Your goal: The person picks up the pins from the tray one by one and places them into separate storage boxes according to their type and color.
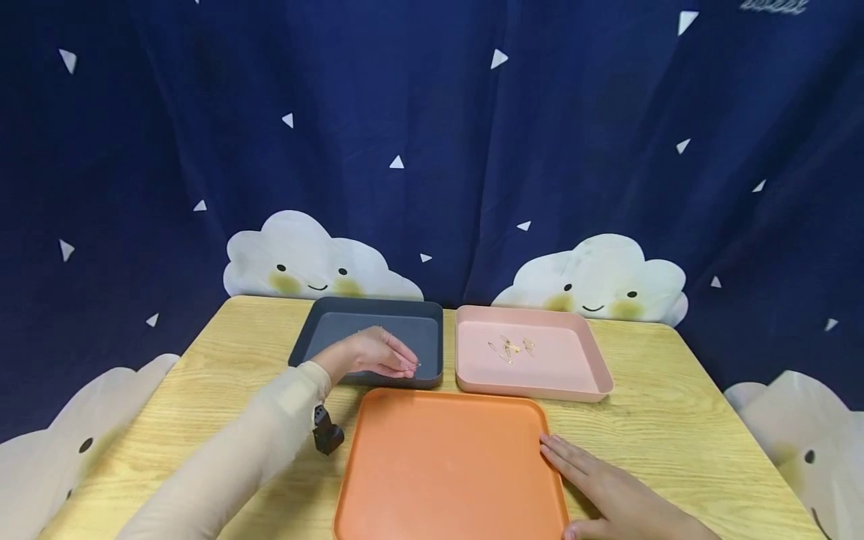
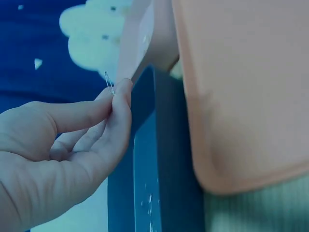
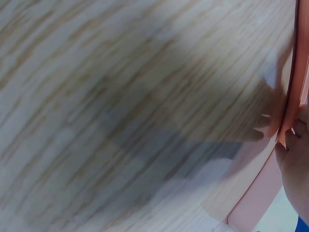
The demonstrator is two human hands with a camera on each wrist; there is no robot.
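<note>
Between thumb and fingertips my left hand (image 1: 378,352) pinches a small silver safety pin (image 2: 109,83), its looped end sticking up. That hand is over the front right part of a dark grey tray (image 1: 433,337). In the left wrist view, several small shiny pieces (image 2: 149,208) lie in the dark tray, too blurred to name. My right hand (image 1: 614,487) rests with straight fingers on the right rim of an orange tray (image 1: 448,457). Several gold safety pins (image 1: 511,347) lie in the pink tray (image 1: 574,367).
All three trays stand on a wooden table (image 1: 675,420), the dark and pink ones side by side behind the orange one. A dark blue curtain (image 1: 439,150) with clouds and white triangles hangs behind. A black device (image 1: 327,431) is at my left wrist.
</note>
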